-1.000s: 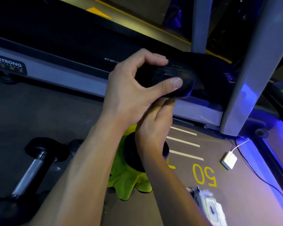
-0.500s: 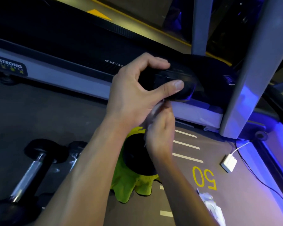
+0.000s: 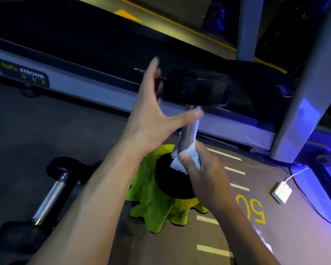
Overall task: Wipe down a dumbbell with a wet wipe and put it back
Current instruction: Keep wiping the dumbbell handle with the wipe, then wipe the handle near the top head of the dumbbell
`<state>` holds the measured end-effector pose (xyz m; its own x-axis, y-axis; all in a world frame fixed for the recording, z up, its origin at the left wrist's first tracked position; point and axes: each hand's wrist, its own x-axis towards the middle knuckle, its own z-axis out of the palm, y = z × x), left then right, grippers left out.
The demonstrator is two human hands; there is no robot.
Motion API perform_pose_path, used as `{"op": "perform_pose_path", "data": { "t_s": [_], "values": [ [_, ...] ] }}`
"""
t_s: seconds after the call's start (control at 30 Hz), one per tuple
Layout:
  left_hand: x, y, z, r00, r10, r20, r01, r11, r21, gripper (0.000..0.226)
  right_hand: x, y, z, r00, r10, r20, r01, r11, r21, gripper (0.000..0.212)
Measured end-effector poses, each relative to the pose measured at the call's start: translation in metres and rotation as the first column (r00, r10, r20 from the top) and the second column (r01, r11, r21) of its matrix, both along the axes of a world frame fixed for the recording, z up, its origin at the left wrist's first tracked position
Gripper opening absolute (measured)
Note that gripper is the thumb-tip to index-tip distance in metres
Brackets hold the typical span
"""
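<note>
- A gym is shown, dimly lit with blue and purple light.
- A treadmill (image 3: pixel 103 60) is seen across the top of the view, with a black belt, a grey side rail and a "STRONG" label on the rail.
- Grey upright posts (image 3: pixel 302 92) of the machine are seen at the right.
- A dumbbell (image 3: pixel 187 119) is stood on end on a green cloth (image 3: pixel 157 209), and a second dumbbell (image 3: pixel 46 199) is laid on the floor at the left.
- The rubber floor (image 3: pixel 36 131) is marked with white dashes and a yellow "50" (image 3: pixel 251 210), as on a training lane.
</note>
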<state>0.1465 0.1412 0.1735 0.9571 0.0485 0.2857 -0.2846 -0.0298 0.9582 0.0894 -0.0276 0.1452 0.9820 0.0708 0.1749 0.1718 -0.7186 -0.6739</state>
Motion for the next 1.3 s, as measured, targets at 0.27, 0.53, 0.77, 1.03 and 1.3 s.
{"op": "perform_pose_path", "data": {
  "t_s": [0.27, 0.53, 0.77, 1.03, 1.3],
  "values": [
    [-0.014, -0.025, -0.046, 0.942, -0.229, -0.247, 0.171, 0.957, -0.235, 0.017, -0.016, 0.004, -0.005, 0.994, -0.057, 0.098, 0.055, 0.998, 0.032, 0.042],
    [-0.032, 0.021, -0.065, 0.972, -0.078, -0.219, -0.052, 0.844, -0.534, 0.021, -0.020, 0.053, -0.007, 0.969, -0.149, 0.200, 0.061, 0.919, 0.389, 0.032],
    [-0.054, 0.170, -0.081, 0.894, 0.293, -0.340, -0.347, 0.931, -0.109, 0.021, -0.038, 0.114, -0.046, 0.980, 0.196, -0.020, -0.149, 0.803, 0.577, 0.031],
    [-0.068, 0.319, -0.166, 0.695, 0.604, -0.391, -0.134, 0.642, 0.755, 0.037, -0.044, 0.157, -0.133, 0.812, 0.343, -0.473, -0.075, 0.864, 0.497, 0.049],
    [-0.058, 0.337, -0.274, 0.562, 0.605, -0.564, 0.132, 0.607, 0.783, 0.033, -0.039, 0.149, -0.166, 0.762, 0.321, -0.562, -0.033, 0.886, 0.462, 0.055]
  ]
}}
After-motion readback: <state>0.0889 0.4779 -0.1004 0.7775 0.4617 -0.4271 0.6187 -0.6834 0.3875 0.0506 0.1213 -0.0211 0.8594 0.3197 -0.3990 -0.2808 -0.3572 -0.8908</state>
